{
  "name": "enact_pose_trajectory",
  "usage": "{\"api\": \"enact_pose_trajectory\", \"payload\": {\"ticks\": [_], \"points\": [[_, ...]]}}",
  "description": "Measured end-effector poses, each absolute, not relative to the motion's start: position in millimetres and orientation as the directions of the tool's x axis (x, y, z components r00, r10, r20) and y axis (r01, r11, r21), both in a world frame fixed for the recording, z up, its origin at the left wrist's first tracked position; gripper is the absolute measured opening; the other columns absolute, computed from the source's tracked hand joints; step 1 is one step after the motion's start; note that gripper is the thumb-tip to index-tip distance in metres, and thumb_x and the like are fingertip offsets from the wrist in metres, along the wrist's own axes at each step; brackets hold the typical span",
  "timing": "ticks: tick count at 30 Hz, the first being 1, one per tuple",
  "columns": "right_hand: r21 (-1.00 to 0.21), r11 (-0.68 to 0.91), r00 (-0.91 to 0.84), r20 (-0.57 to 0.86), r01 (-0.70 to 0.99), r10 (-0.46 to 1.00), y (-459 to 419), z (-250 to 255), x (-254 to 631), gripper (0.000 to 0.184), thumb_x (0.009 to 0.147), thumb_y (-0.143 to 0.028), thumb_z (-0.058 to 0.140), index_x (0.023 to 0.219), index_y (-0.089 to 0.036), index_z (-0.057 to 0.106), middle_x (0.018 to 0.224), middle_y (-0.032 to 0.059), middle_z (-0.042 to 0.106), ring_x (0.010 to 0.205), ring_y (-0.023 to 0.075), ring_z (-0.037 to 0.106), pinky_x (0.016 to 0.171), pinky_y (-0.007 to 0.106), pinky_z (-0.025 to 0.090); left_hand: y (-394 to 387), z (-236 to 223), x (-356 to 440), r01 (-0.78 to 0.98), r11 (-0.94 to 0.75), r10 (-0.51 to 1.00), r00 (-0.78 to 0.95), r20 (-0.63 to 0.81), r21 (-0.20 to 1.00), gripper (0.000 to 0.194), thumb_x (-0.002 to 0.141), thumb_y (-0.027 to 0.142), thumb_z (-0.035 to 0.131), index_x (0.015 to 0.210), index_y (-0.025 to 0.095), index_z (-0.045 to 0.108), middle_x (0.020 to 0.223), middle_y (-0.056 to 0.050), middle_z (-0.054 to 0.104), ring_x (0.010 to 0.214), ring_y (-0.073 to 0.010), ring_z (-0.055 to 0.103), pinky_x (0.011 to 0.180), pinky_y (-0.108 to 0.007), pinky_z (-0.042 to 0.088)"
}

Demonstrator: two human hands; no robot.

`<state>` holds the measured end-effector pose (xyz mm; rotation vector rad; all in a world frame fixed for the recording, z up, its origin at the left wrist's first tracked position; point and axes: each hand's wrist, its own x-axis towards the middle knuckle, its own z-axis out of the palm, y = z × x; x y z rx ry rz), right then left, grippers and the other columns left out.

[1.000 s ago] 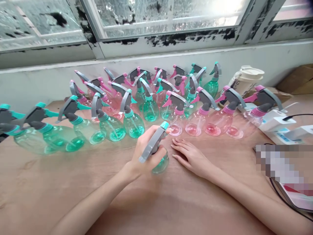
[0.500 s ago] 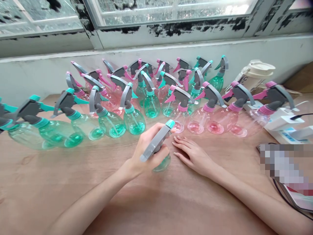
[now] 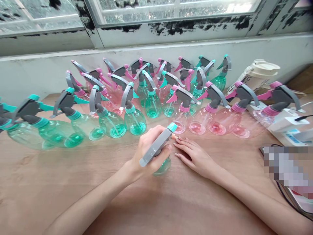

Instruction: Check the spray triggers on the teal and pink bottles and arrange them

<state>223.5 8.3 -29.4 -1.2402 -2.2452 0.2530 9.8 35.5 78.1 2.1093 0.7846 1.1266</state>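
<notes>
My left hand (image 3: 146, 151) is wrapped round the neck of a green spray bottle (image 3: 162, 164) that stands on the wooden table (image 3: 73, 182). Its grey trigger head (image 3: 156, 147) with a teal nozzle tip points away from me. My right hand (image 3: 195, 156) lies flat on the table just right of the bottle, fingers stretched out, fingertips close to the nozzle. Behind both hands stand several green spray bottles (image 3: 133, 119) on the left and several pink spray bottles (image 3: 202, 116) on the right.
A cream lidded cup (image 3: 259, 76) and a white box with a black cable (image 3: 288, 125) sit at the right. A blurred-out item (image 3: 288, 166) lies at the right edge. A grey wall and window sill (image 3: 156, 45) bound the table at the back.
The view has shifted slightly. My left hand has tipped the bottle's head a little nearer my right fingertips; my right hand has stayed flat.
</notes>
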Motion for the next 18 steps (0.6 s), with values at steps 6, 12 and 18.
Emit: {"api": "enact_pose_trajectory", "payload": {"ticks": [6, 12, 18], "points": [[-0.398, 0.56, -0.432, 0.37, 0.726, 0.823, 7.9, -30.3, 223.4, 0.039, 0.095, -0.028, 0.051, 0.131, -0.015, 0.057, 0.139, 0.0144, 0.057, 0.133, 0.0271, 0.049, 0.113, 0.051, 0.038, 32.9, 78.2, 11.2, 0.215, -0.626, 0.74, 0.468, 0.484, 0.749, 0.023, 0.088, 0.02, 0.052, 0.109, 0.016, 0.062, 0.087, -0.005, 0.064, 0.076, -0.0185, 0.062, 0.072, -0.031, 0.051], [-0.386, 0.558, -0.432, 0.369, 0.734, 0.823, 7.9, -32.0, 224.0, 0.038, 0.096, -0.029, 0.05, 0.13, -0.015, 0.057, 0.138, 0.0148, 0.057, 0.132, 0.0278, 0.05, 0.112, 0.053, 0.039, 31.7, 70.1, 9.9, 0.166, -0.638, 0.723, 0.465, 0.511, 0.752, 0.028, 0.09, 0.022, 0.053, 0.116, 0.015, 0.06, 0.095, -0.009, 0.065, 0.085, -0.0206, 0.063, 0.082, -0.036, 0.053], [-0.407, 0.567, -0.43, 0.382, 0.716, 0.818, 8.2, -32.3, 224.6, 0.04, 0.095, -0.029, 0.051, 0.133, -0.02, 0.056, 0.138, 0.0124, 0.058, 0.133, 0.0285, 0.049, 0.111, 0.054, 0.04, 31.8, 69.6, 10.3, 0.139, -0.617, 0.73, 0.469, 0.497, 0.774, 0.025, 0.091, 0.023, 0.053, 0.114, 0.017, 0.061, 0.097, -0.009, 0.064, 0.089, -0.0209, 0.064, 0.084, -0.036, 0.055]]}}
